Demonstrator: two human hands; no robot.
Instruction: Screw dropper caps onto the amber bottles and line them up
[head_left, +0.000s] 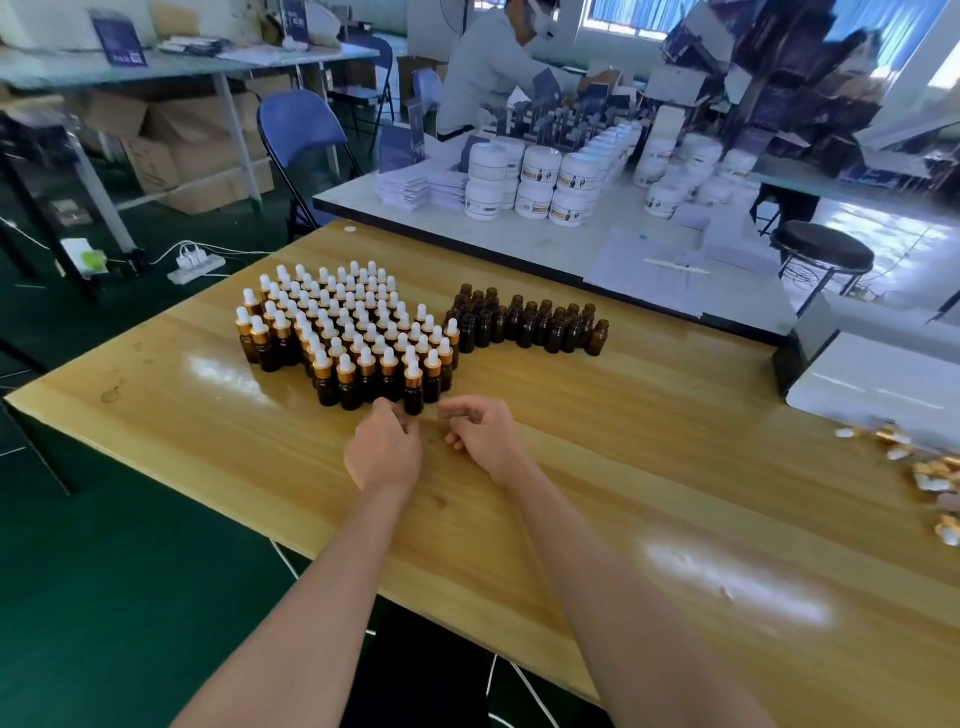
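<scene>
Dozens of capped bottles (353, 332) form a block; uncapped bottles (530, 325) just right of it, caps (930, 478) far right. Before it, left hand (384, 452) and right hand (483, 436), loosely curled, empty. Risk: a knuckle nudge dominoes the front row.

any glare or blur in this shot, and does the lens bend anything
Head view: white glare patches on the wooden table; capped bottles fairly sharp; loose dropper caps at the right edge smeared; background tilts and bends from the wide-angle lens.
</scene>
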